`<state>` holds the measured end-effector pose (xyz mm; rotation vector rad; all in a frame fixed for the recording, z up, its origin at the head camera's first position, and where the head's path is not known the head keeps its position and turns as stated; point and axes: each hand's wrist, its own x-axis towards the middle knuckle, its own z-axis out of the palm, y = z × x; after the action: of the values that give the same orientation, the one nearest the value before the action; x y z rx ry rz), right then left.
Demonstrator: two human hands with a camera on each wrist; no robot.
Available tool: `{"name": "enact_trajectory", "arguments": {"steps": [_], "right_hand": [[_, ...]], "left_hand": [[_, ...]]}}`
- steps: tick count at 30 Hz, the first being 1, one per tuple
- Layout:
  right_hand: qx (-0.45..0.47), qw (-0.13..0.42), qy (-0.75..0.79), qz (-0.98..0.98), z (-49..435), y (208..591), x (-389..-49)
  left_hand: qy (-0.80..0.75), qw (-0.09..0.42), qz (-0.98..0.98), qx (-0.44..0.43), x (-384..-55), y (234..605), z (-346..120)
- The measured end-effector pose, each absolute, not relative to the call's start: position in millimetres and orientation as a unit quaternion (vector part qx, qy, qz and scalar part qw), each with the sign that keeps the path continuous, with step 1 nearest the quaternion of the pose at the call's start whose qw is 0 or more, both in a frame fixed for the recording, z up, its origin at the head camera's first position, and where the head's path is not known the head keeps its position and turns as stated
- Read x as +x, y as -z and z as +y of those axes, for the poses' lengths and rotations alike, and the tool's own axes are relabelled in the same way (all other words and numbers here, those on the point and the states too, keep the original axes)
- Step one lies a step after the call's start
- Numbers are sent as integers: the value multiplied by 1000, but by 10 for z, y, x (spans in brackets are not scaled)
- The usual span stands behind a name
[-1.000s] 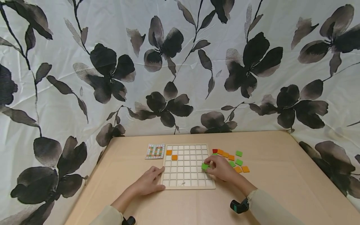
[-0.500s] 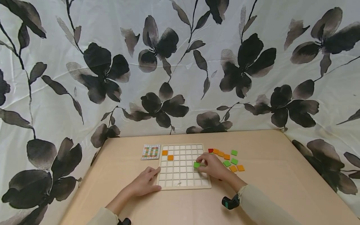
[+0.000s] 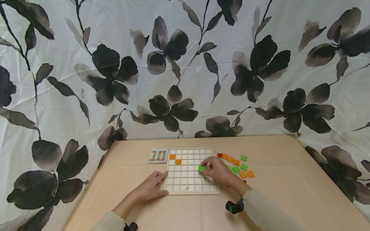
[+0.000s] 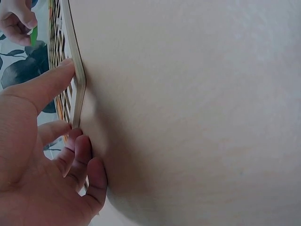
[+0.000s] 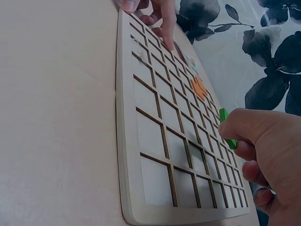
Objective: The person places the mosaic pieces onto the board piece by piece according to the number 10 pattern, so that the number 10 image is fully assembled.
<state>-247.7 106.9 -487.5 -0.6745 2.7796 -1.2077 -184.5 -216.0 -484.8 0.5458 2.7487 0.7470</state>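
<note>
A pale wooden grid board [image 3: 192, 193] with white cells lies on the table. Two orange tiles [image 3: 178, 162] sit in its upper left cells. My left hand [image 3: 152, 186] rests at the board's left edge; in the left wrist view the thumb touches the frame near a corner, the index finger touches farther along, and the other fingers curl loosely beside it. My right hand [image 3: 218, 170] pinches a green tile [image 5: 228, 128] between thumb and finger over the right half of the board. In the right wrist view the tile stands tilted; whether it touches a cell, I cannot tell.
Right of the board lie loose tiles: several orange ones [image 3: 251, 174], several green ones [image 3: 244, 158] and red ones [image 3: 219, 155], some partly behind my right hand. A small card with a coloured grid pattern [image 3: 158, 155] lies at the board's upper left. A floral curtain [image 3: 173, 80] hangs behind the table.
My right hand has moved left over the board with the green tile, from the right-hand column inward. The left hand stays at the board's edge. The head view shifted slightly and came back.
</note>
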Motion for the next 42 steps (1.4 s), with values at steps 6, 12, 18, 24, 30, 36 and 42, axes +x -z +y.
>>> {"name": "enact_trajectory", "arguments": {"steps": [6,12,18,24,30,36,42], "right_hand": [[-216,27,392,894,1010,4858,-2500],[-229,22,386,893,959,4831,-2517],[-230,20,376,897,910,4826,-2554],[-247,12,371,895,861,4816,-2589],[-256,11,371,893,819,4824,-2621],[-257,15,366,894,780,4842,-2634],[-258,17,361,896,746,4856,-2652]], "left_hand": [[-251,115,942,189,-1852,4857,-2146],[-250,115,943,188,-1853,4865,-2148],[-248,117,943,187,-1852,4865,-2141],[-250,120,944,179,-1850,4850,-2128],[-248,118,945,179,-1866,4844,-2129],[-251,117,944,180,-1865,4844,-2126],[-250,116,945,179,-1851,4845,-2127]]}}
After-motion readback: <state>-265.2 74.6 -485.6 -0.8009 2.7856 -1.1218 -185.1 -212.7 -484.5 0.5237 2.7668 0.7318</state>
